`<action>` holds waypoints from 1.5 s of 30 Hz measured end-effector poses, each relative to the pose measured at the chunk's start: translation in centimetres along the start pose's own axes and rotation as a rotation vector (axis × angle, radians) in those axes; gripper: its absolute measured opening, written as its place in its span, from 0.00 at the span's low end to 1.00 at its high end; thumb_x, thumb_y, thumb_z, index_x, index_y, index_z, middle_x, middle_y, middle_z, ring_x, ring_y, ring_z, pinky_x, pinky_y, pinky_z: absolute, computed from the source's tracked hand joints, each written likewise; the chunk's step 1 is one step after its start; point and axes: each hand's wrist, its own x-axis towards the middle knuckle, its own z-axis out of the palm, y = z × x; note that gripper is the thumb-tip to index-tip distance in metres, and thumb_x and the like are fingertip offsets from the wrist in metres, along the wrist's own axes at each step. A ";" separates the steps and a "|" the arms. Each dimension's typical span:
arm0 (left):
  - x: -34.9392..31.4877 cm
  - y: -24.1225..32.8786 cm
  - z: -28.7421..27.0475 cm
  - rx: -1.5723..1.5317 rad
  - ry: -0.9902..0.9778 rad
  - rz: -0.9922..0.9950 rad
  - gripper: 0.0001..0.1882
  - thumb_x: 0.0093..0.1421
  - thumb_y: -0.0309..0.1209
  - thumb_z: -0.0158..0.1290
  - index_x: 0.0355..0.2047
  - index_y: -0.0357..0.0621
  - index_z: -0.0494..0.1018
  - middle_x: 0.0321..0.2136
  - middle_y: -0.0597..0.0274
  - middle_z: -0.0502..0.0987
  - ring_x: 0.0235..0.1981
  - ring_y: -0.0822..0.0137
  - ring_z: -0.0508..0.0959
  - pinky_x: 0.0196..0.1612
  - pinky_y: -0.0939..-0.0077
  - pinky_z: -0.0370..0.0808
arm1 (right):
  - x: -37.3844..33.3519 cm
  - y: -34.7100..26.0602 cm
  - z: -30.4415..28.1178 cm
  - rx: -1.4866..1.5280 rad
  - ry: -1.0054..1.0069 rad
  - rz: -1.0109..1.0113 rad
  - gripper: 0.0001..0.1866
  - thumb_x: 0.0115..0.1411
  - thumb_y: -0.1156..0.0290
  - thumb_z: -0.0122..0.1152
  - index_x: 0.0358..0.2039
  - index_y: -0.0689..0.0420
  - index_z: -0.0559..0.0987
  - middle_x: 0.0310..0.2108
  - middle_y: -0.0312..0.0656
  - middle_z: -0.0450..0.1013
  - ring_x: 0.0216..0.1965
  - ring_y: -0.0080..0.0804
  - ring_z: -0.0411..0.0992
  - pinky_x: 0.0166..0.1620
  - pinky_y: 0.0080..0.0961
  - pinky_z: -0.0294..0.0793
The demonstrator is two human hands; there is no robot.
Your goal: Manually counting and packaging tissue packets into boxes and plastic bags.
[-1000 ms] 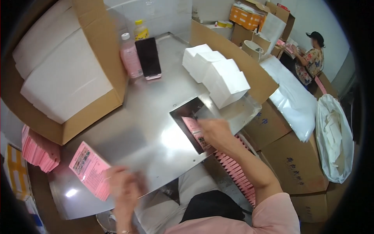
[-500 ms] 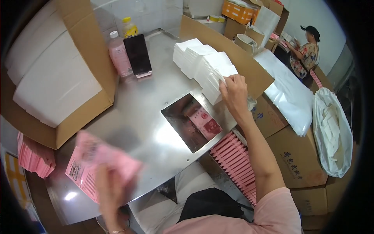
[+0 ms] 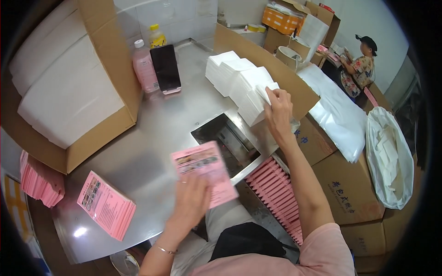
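Note:
My left hand [image 3: 192, 198] is over the front of the metal table, its fingers pressed on a pink printed paper packet [image 3: 202, 158]. The packet lies just left of a rectangular opening [image 3: 225, 135] in the tabletop. Farther right, my right hand [image 3: 278, 110] pinches the near end of a row of folded white paper napkins [image 3: 246, 78]; its fingertips are on the last few. A stack of similar pink packets [image 3: 107, 204] sits on the table at the left. How far the left thumb reaches under the packet is hidden.
An open carton [image 3: 99, 133] of white napkins stands at the left, near a phone [image 3: 165, 69] and bottles [image 3: 145, 69]. Pink packets [image 3: 271, 193] fill a row below the table's right edge. Cartons [image 3: 352, 193] and a white bag [image 3: 391, 161] line the right; another person [image 3: 361, 69] sits beyond.
My left hand has moved right from the pink stack with a packet, toward the opening. The pink packet seen in the opening is gone from there. My right hand stays at the napkins.

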 end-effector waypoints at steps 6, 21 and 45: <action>-0.9 -1.2 -2.4 0.054 -0.003 -0.060 0.28 0.50 0.33 0.60 0.51 0.36 0.70 0.54 0.41 0.68 0.54 0.45 0.69 0.48 0.55 0.68 | -11.5 -12.8 -3.3 0.447 -0.330 -0.735 0.24 0.55 0.73 0.60 0.53 0.65 0.75 0.48 0.56 0.73 0.50 0.54 0.74 0.59 0.58 0.67; -0.6 0.1 -2.6 0.421 0.041 -0.347 0.28 0.53 0.45 0.60 0.53 0.51 0.74 0.52 0.47 0.68 0.45 0.49 0.67 0.48 0.55 0.63 | -1.5 -7.6 -2.0 0.018 -0.080 -0.215 0.21 0.52 0.75 0.63 0.48 0.65 0.75 0.37 0.49 0.73 0.41 0.49 0.71 0.44 0.44 0.69; -0.5 -1.1 -3.2 0.032 -0.019 -0.222 0.33 0.47 0.37 0.63 0.54 0.41 0.70 0.37 0.48 0.71 0.37 0.50 0.73 0.39 0.57 0.69 | -11.4 -13.5 -3.3 0.604 -0.505 -0.583 0.20 0.55 0.69 0.60 0.49 0.63 0.76 0.46 0.54 0.74 0.48 0.54 0.74 0.64 0.58 0.60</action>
